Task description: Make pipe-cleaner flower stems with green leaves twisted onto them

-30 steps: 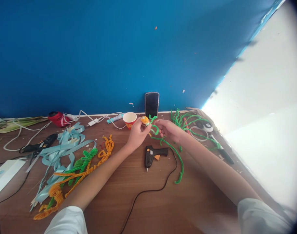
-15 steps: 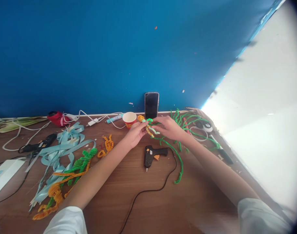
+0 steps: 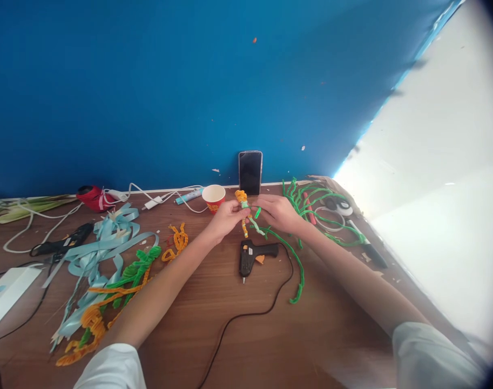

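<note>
L hand (image 3: pixel 225 219): closed, fingertips pinching twisted pipe cleaner piece (image 3: pixel 244 216).
R hand (image 3: pixel 278 212): closed, gripping same piece from other side.
Piece: orange & green, held up btwn hands, above wood desk (image 3: pixel 181 335).
Nearby: glue gun (image 3: pixel 250 258) just below hands, paper cup (image 3: pixel 214 197) left, phone (image 3: pixel 250 173) ahead, long green pipe cleaner (image 3: pixel 290 254) right.

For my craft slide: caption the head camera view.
Left hand and right hand hold orange and green pipe cleaners above a wooden desk near a black glue gun.
</note>
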### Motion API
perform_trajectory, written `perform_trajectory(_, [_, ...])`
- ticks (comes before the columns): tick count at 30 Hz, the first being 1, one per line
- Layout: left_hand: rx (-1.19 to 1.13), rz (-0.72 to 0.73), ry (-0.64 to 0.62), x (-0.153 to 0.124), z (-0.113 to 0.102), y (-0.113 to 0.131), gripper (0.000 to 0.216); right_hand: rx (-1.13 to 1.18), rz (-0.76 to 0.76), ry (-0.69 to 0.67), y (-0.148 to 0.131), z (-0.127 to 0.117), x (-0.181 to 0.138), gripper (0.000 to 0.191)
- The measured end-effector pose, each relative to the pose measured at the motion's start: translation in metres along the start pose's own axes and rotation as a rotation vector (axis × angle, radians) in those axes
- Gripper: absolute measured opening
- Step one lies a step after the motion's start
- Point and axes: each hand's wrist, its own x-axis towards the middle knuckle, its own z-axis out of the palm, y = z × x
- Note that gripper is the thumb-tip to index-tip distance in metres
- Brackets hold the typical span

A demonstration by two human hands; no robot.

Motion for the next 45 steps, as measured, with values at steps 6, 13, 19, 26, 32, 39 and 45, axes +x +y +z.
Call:
perform_trajectory(6, [0.109,0.035,-0.05,0.003,-0.003,-0.006,0.027,-0.021,0.03,0.031,-0.002,0.0,0.0,0.023])
perform_trajectory(13, [0.562,0.247,0.003,0.005,-0.007,-0.008,0.016,0.322,0.321,0.088,-0.016,0.003,0.007,0.018])
perform_trajectory(19, [1.284,0.695,0.131,-0.006,-0.005,-0.004,0.024,0.954,0.74,0.09,-0.021,0.004,0.015,0.022])
perform_trajectory(26, [1.342,0.848,0.118,-0.011,-0.009,-0.002,0.022,1.582,0.922,-0.244,-0.018,-0.014,0.016,0.035])
perform_trajectory(32, [0.843,0.567,0.247,-0.01,0.002,0.008,0.017,1.179,0.832,-0.049,-0.013,-0.015,0.017,0.019])
perform_trajectory(39, [0.019,0.023,0.142,0.003,-0.005,0.004,0.022,0.47,0.328,0.173,0.006,-0.019,0.012,0.025])
perform_trajectory(45, [-0.351,-0.26,0.05,0.007,-0.014,0.003,0.019,0.336,0.022,0.033,0.012,-0.031,0.011,0.038])
